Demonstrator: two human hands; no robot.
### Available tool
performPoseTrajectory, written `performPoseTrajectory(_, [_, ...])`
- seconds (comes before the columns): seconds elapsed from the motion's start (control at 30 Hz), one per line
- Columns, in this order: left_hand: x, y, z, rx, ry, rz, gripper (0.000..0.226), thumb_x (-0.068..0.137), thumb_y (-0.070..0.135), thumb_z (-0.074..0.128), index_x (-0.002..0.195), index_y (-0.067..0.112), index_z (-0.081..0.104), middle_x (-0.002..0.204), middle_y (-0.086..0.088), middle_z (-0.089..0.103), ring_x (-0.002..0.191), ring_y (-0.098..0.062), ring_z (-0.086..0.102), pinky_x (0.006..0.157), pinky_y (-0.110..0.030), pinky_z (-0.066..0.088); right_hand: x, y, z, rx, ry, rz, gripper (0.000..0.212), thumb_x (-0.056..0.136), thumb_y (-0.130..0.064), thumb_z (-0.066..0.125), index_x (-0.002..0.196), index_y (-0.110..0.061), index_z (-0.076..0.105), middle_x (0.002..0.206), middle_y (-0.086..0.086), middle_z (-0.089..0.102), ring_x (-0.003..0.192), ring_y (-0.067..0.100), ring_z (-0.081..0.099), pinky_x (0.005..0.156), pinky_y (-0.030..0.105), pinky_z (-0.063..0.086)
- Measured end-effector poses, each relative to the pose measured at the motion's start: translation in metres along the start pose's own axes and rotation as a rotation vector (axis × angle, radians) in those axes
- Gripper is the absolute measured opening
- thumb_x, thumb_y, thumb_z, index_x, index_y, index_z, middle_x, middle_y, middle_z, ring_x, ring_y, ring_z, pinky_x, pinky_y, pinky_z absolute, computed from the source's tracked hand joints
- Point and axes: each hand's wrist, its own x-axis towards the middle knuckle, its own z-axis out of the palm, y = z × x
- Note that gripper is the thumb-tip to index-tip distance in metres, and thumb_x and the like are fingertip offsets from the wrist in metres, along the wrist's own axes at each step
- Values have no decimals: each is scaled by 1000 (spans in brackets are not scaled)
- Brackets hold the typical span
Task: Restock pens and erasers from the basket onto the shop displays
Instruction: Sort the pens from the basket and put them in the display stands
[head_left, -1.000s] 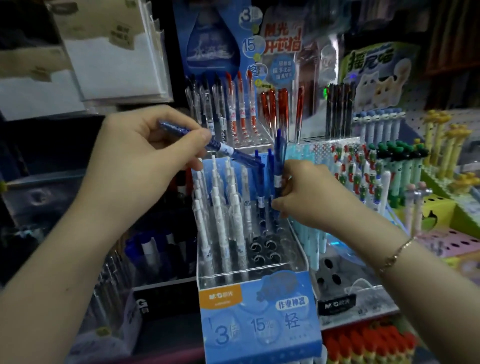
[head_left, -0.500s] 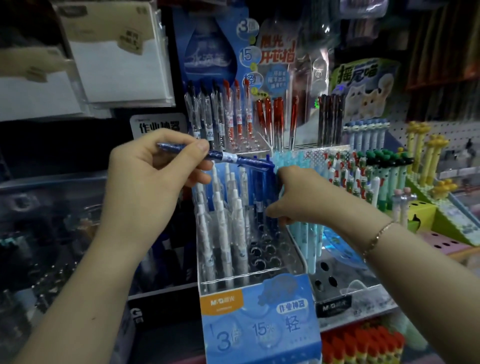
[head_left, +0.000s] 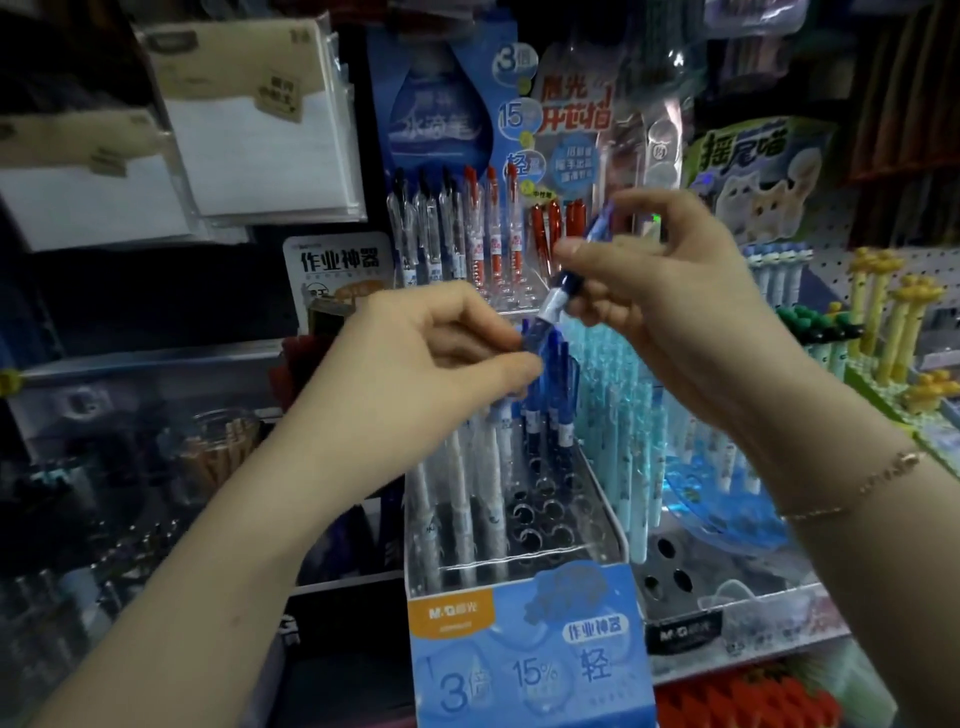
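Both hands pinch one blue pen (head_left: 563, 283), tilted above pen stand (head_left: 519, 613): right hand (head_left: 670, 291) high, left hand (head_left: 415, 374) low. Step: putting pen in. Next: point tip down, find empty hole (head_left: 545, 525).

A stationery shop, packed tight with stock. Near centre, a blue M&G display box (head_left: 524, 649) with printed Chinese slogans, holed rows half filled with white and blue gel pens (head_left: 540, 421). Behind it, tiered clear racks of black and red pens (head_left: 467, 234) under promotional header cards (head_left: 571, 114). Far left, bagged notepads (head_left: 249, 124) hanging. To the right, novelty pens (head_left: 893, 322) on pegboard (head_left: 831, 270) shelving.
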Motion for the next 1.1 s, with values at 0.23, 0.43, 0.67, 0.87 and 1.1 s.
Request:
performPoseTrajectory(0.23, [40, 19, -8, 196, -86, -40, 15, 73, 32, 77, 86, 25, 73, 79, 13, 74, 80, 1, 69, 83, -26, 50, 8, -6, 9, -670, -103, -287, 42, 84, -18, 69, 118, -19, 46, 68, 7, 65, 64, 19, 64, 66, 38, 56])
performPoseTrajectory(0.43, [56, 0, 5, 353, -100, -70, 48, 71, 28, 78, 107, 27, 47, 73, 3, 74, 72, -5, 70, 72, -33, 53, 12, 9, 7, -870, -166, -305, 26, 86, -26, 65, 105, -16, 51, 85, 2, 64, 71, 16, 60, 67, 37, 52])
performPoseTrajectory(0.67, [54, -5, 12, 673, -182, 74, 51, 72, 31, 78, 111, 40, 46, 69, 12, 65, 64, 3, 61, 63, -29, 50, 13, 22, -11, -839, -171, -318, 14, 87, -10, 54, 99, -11, 61, 96, 6, 57, 81, 15, 53, 68, 18, 39])
performPoseTrajectory(0.87, [54, -1, 16, 751, -289, 63, 54, 79, 37, 74, 121, 35, 41, 77, 12, 69, 68, 0, 66, 71, -37, 56, -10, 37, -39, -786, 4, -295, 20, 80, 7, 46, 87, -8, 57, 81, 2, 59, 74, 10, 51, 63, 21, 39])
performPoseTrajectory(1.1, [52, -4, 20, 737, -284, 61, 44, 84, 33, 70, 114, 37, 38, 75, 9, 71, 64, 3, 66, 68, -36, 57, -12, 44, -39, -832, -148, -253, 33, 88, -12, 58, 118, -25, 52, 97, -8, 60, 87, 5, 54, 71, 10, 42])
